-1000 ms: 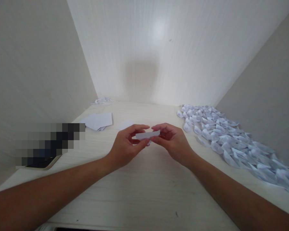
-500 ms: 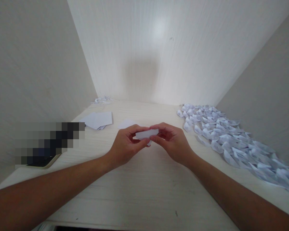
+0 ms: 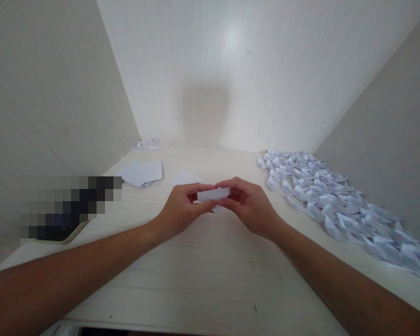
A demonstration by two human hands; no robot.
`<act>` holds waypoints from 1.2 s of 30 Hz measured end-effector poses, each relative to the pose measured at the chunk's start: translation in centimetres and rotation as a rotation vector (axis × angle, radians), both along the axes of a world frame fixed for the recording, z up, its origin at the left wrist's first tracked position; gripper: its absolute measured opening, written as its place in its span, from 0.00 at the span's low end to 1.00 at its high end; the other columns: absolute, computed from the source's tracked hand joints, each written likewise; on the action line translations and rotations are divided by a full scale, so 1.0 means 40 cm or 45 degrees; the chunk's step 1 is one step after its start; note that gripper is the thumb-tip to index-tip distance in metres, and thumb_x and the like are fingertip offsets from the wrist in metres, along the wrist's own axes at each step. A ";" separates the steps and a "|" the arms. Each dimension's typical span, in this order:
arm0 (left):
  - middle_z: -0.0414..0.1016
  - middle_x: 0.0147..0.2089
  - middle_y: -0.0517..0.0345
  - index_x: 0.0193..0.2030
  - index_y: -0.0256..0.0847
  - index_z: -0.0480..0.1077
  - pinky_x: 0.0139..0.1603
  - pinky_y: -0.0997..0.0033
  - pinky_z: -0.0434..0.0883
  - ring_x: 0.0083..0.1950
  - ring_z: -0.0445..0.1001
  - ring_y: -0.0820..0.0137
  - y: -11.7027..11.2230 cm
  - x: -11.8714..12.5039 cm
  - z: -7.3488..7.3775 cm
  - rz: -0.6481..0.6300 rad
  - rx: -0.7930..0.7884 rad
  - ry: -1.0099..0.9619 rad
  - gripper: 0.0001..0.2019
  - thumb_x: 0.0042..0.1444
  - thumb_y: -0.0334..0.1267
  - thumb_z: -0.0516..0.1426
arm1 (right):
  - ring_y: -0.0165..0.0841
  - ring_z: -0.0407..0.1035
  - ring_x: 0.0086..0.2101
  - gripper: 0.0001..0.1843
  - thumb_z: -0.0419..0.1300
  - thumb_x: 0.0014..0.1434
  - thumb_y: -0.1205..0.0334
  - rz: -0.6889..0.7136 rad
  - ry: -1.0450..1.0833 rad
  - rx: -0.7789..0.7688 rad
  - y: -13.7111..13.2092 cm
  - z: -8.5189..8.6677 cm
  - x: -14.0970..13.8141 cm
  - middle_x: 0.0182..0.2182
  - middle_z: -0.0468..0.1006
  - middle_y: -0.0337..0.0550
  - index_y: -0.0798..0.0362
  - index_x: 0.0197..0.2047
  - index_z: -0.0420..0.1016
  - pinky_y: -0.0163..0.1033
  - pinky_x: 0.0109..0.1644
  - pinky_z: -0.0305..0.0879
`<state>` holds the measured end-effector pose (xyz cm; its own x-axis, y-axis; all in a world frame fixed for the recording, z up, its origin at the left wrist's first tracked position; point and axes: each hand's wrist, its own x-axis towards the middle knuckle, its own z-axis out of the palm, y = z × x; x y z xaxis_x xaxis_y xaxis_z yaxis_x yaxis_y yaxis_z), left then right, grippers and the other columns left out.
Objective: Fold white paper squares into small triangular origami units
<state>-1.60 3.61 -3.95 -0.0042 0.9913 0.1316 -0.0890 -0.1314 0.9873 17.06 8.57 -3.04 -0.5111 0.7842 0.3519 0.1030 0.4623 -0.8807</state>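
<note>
A small folded white paper (image 3: 213,194) is held between my two hands above the middle of the table. My left hand (image 3: 184,203) pinches its left side, thumb along the near face and fingers behind. On the right side, my right hand (image 3: 248,203) grips it the same way, and the two thumb tips nearly meet at its lower edge. A small pointed part of the paper shows below the thumbs. Just behind the hands lies a flat white paper piece (image 3: 187,178), partly hidden by my left hand.
Many folded white paper pieces (image 3: 315,191) spread along the table's right side. Flat paper sheets (image 3: 143,173) lie at left, with thin paper scraps (image 3: 149,144) in the far left corner. A phone (image 3: 61,233), partly pixelated, rests at the left edge. Panels enclose the table (image 3: 203,280) on three sides.
Both hands keep the folded paper in almost the same place. My thumbs have shifted slightly along its lower edge. The whole view has moved a little.
</note>
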 end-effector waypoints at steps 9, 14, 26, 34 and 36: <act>0.80 0.44 0.52 0.51 0.36 0.80 0.38 0.63 0.86 0.38 0.82 0.66 -0.010 0.000 0.003 -0.020 0.126 0.072 0.21 0.50 0.38 0.70 | 0.32 0.74 0.33 0.20 0.74 0.48 0.61 0.085 0.215 -0.309 0.009 -0.002 -0.004 0.32 0.76 0.36 0.49 0.44 0.76 0.43 0.41 0.75; 0.81 0.43 0.53 0.51 0.37 0.80 0.38 0.62 0.86 0.38 0.82 0.65 -0.011 0.001 0.005 -0.008 0.156 0.053 0.21 0.50 0.38 0.70 | 0.32 0.74 0.33 0.22 0.75 0.48 0.59 0.071 0.212 -0.310 0.007 0.002 -0.003 0.32 0.76 0.37 0.49 0.45 0.75 0.42 0.41 0.75; 0.85 0.39 0.53 0.47 0.34 0.80 0.40 0.62 0.85 0.31 0.83 0.68 -0.006 0.005 0.018 -0.082 -0.039 -0.102 0.21 0.43 0.33 0.72 | 0.32 0.73 0.29 0.15 0.70 0.53 0.62 0.040 0.084 -0.185 0.005 0.003 -0.001 0.26 0.77 0.35 0.49 0.44 0.77 0.40 0.36 0.72; 0.85 0.39 0.52 0.45 0.35 0.80 0.40 0.61 0.85 0.32 0.82 0.67 -0.005 0.002 0.016 -0.049 0.005 -0.036 0.19 0.45 0.34 0.72 | 0.33 0.74 0.30 0.14 0.72 0.54 0.58 0.016 0.045 -0.120 -0.003 0.007 -0.001 0.28 0.78 0.38 0.49 0.42 0.76 0.41 0.37 0.71; 0.84 0.39 0.52 0.47 0.35 0.80 0.39 0.61 0.85 0.33 0.82 0.67 -0.003 0.002 0.011 -0.040 0.016 -0.035 0.20 0.46 0.35 0.71 | 0.34 0.75 0.31 0.17 0.73 0.52 0.55 0.059 0.105 -0.242 -0.002 0.003 -0.003 0.28 0.78 0.38 0.49 0.42 0.75 0.43 0.38 0.72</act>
<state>-1.53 3.49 -3.50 0.0233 0.9892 0.1445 -0.1202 -0.1407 0.9827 16.93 8.47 -2.92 -0.5238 0.8167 0.2420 0.0098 0.2898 -0.9570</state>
